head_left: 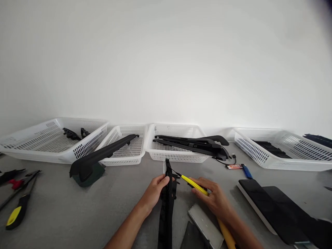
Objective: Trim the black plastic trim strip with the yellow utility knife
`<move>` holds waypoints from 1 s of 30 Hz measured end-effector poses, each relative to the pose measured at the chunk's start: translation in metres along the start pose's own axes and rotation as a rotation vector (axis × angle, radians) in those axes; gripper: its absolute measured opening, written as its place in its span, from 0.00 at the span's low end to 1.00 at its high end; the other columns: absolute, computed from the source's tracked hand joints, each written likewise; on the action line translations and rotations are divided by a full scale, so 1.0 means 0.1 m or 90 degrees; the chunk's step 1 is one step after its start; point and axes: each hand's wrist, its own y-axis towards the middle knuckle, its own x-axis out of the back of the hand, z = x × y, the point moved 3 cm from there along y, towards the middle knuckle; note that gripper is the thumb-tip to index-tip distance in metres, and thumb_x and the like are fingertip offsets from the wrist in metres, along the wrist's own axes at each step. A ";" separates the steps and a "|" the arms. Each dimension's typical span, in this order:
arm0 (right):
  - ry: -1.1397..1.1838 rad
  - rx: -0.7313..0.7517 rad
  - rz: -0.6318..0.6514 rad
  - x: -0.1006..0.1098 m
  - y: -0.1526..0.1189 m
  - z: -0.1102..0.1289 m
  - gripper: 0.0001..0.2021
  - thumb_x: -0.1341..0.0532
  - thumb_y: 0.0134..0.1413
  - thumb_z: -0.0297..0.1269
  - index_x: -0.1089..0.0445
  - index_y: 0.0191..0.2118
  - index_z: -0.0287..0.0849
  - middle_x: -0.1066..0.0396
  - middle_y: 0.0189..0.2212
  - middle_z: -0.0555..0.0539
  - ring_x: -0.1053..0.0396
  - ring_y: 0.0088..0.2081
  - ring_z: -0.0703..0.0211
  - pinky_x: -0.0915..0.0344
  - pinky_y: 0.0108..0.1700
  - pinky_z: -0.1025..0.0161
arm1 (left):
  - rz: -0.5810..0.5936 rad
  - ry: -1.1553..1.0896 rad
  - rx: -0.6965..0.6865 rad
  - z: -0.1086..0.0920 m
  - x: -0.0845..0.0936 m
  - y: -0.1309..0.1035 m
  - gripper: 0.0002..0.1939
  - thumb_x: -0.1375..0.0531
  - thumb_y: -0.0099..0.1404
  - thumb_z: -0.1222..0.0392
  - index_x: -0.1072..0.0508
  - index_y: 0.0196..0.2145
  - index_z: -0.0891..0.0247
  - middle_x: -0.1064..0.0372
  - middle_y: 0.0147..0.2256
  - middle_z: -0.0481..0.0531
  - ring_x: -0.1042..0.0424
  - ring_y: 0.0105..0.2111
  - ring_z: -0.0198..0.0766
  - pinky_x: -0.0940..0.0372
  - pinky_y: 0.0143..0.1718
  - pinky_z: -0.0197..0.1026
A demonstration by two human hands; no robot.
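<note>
My left hand [156, 190] grips a long black plastic trim piece [168, 204] near its upper end, thumb on top. The piece stretches from the middle of the table down past the bottom of the view. In my right hand [211, 195] is a yellow utility knife [195, 185], closed in my fingers. Its thin dark blade points up and left, by the trim piece's upper part; whether it touches the plastic I cannot tell. A grey-white box-like object [206, 224] lies below my right hand, beside a yellow handle [226, 235].
White baskets line the wall: a left one [70, 157], a small one [121, 161], a middle one [176, 158] and a right one [261, 155], with black parts in them. Pliers and a yellow-black screwdriver [18, 214] lie left. Dark flat phone-like slabs [272, 211] lie right.
</note>
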 end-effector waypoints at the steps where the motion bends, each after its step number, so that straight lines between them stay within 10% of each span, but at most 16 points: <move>1: 0.001 -0.001 0.003 0.00 0.00 0.00 0.24 0.39 0.67 0.56 0.19 0.55 0.45 0.20 0.40 0.42 0.24 0.40 0.48 0.28 0.42 0.57 | 0.000 0.002 -0.003 0.00 0.00 0.00 0.32 0.30 0.58 0.34 0.19 0.46 0.66 0.24 0.32 0.51 0.26 0.29 0.39 0.27 0.32 0.41; 30: 0.012 -0.103 -0.173 0.14 0.00 -0.13 0.27 0.42 0.63 0.64 0.23 0.36 0.42 0.29 0.26 0.49 0.35 0.28 0.59 0.38 0.30 0.64 | 0.185 0.044 0.030 -0.09 -0.09 -0.13 0.34 0.33 0.64 0.46 0.29 0.63 0.66 0.24 0.30 0.53 0.23 0.32 0.44 0.32 0.36 0.41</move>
